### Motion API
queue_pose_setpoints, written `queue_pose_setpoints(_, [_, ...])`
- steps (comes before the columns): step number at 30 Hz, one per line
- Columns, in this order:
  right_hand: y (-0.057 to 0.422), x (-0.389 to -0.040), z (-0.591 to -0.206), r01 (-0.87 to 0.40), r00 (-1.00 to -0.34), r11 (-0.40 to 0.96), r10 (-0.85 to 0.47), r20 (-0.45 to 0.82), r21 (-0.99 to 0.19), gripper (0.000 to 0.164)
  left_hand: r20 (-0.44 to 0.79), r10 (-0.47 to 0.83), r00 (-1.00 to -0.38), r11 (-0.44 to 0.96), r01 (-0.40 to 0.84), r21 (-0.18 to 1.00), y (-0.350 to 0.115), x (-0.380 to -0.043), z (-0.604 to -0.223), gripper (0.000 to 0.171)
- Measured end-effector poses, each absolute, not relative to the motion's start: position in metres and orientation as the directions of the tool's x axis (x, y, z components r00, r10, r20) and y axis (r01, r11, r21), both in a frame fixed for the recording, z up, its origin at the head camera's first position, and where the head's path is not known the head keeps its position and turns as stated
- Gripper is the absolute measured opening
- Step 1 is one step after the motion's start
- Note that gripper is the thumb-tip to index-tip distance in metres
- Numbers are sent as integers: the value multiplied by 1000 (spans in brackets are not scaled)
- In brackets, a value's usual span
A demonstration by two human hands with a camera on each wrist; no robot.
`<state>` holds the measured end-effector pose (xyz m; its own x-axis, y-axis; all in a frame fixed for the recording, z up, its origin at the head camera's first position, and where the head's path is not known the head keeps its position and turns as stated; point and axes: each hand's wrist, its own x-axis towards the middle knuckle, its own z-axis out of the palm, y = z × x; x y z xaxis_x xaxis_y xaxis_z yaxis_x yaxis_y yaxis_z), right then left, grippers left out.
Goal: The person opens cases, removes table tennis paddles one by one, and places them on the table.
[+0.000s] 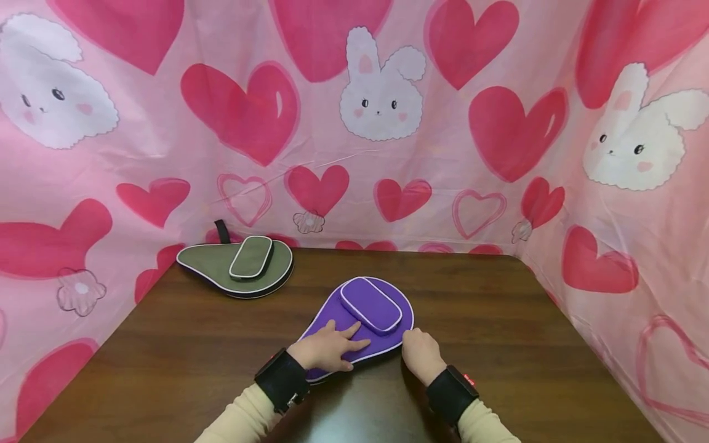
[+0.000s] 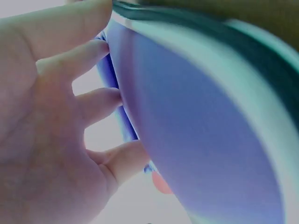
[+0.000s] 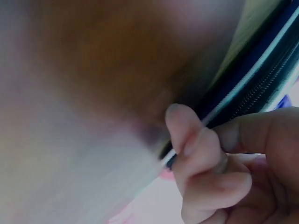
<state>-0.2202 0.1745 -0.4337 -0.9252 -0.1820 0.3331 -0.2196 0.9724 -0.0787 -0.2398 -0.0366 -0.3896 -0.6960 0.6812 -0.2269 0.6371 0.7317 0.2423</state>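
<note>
A purple table tennis paddle case [image 1: 382,344] with white piping and a raised pocket [image 1: 371,304] lies on the table, its rounded end pointing away. My left hand [image 1: 332,346] rests on its narrower part with the fingers spread straight; the left wrist view has the fingertips on the purple fabric [image 2: 201,116]. At the right side of the case, my right hand [image 1: 422,354] has its fingers curled in at the edge. Close up, thumb and forefinger pinch at the zippered side, where dark zipper teeth [image 3: 261,86] run between white piping; the pinched bit is hidden by the fingers.
An olive green paddle case [image 1: 210,261] of the same shape, with a pocket and a black strap [image 1: 222,231], lies at the back left of the brown wooden table [image 1: 487,307]. Pink cloth [image 1: 354,203] printed with hearts and rabbits hangs behind and along both sides.
</note>
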Motion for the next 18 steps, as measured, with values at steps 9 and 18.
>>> queue_pose_setpoints(9, [184, -256, -433, -176, -954, 977, -140, 266, -118, 16, -147, 745, -650, 665, 710, 231, -32, -229, -397, 56])
queue_pose_setpoints(18, [184, -277, -440, -202, -941, 973, -161, 297, -115, 17, -35, 741, -671, 672, 740, 37, -25, -226, -409, 55])
